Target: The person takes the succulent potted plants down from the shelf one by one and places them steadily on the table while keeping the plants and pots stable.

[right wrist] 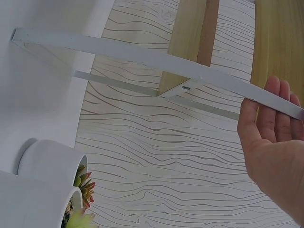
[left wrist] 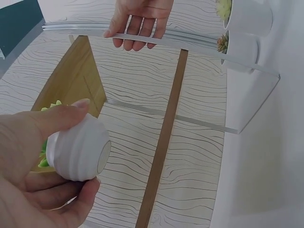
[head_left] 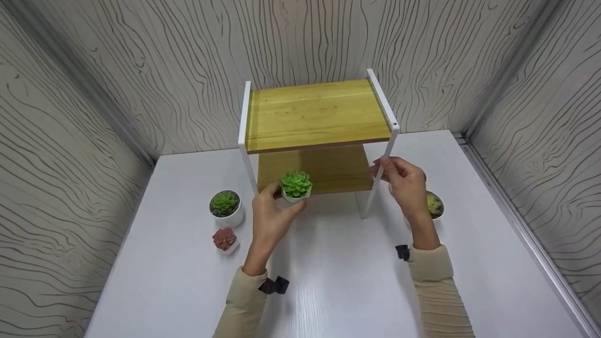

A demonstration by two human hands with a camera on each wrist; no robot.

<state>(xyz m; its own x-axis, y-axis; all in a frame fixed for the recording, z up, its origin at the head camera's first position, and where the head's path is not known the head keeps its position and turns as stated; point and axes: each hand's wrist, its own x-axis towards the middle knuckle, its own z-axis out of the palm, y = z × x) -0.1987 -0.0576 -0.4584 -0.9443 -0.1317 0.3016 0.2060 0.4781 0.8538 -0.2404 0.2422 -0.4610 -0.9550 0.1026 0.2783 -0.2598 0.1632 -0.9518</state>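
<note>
My left hand [head_left: 272,213] holds a small green succulent [head_left: 296,184] in a ribbed white pot [left wrist: 78,148], thumb on one side and fingers on the other. The plant is upright, in front of the lower board [head_left: 328,171] of a two-tier shelf [head_left: 319,115] with wooden boards and a white frame. At the shelf's right side, my right hand [head_left: 407,185] grips the front upright [right wrist: 137,56], its fingers passing behind the white bar. The right wrist view does not show the thumb.
Left of the shelf stand a green potted succulent [head_left: 225,206] and a smaller reddish one [head_left: 225,239]. Beyond my right forearm is a yellow-green potted plant [head_left: 435,205], and a red-tipped one [right wrist: 84,186] sits beside it. Wood-patterned panels [head_left: 300,42] enclose the white table [head_left: 155,291].
</note>
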